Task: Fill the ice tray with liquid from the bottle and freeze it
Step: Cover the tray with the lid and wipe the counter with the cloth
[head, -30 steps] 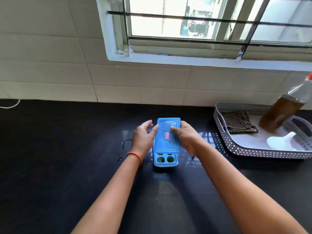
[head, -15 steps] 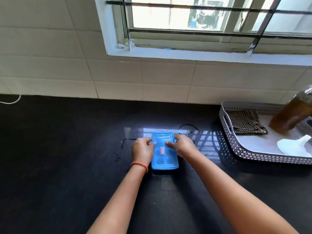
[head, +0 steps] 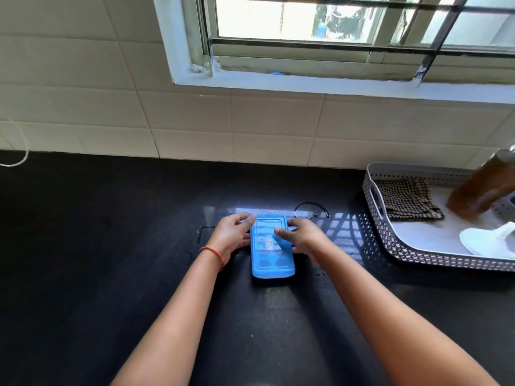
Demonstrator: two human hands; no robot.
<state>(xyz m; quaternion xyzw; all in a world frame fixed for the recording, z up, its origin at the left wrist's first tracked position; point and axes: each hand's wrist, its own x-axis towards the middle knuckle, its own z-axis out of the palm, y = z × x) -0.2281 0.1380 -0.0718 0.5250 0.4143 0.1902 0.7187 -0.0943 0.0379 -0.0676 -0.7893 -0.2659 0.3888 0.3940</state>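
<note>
A blue ice tray [head: 272, 257] lies flat on the black counter [head: 111, 246], its blue lid covering it fully. My left hand [head: 232, 234] grips the tray's far left edge, thumb at the far corner. My right hand [head: 302, 236] holds the far right edge, with the thumb resting on the lid. The bottle [head: 479, 193], holding brown liquid, leans blurred in the basket at the far right, away from both hands.
A perforated grey basket [head: 373, 196] at the right holds a checked cloth [head: 404, 201] and a white plastic piece [head: 485, 240]. A thin black loop [head: 312, 207] lies just beyond the tray. A tiled wall and a window stand behind. A white cable [head: 16, 160] hangs at the far left.
The lid, which left the near cells with green liquid uncovered, now covers the whole tray. Both hands stayed at the tray's sides.
</note>
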